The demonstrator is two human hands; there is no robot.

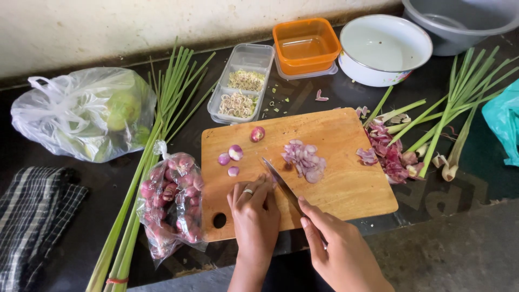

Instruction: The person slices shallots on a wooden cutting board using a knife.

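Knife blade (281,184) angles up-left from right hand (338,251), tip beside left hand's fingertips.
Right hand clamped on handle; left hand (254,216) pressed fingers-together on cutting board (351,189), likely over a shallot; sliced shallots (304,160) just right of blade.

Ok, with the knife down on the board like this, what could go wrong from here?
1. The left hand presses down right beside the knife blade, so its fingertips could get nicked.
2. The right hand grips far back, near the cutting board edge, which may weaken control.
3. Loose shallot halves sit close to the blade and could roll or be knocked away.
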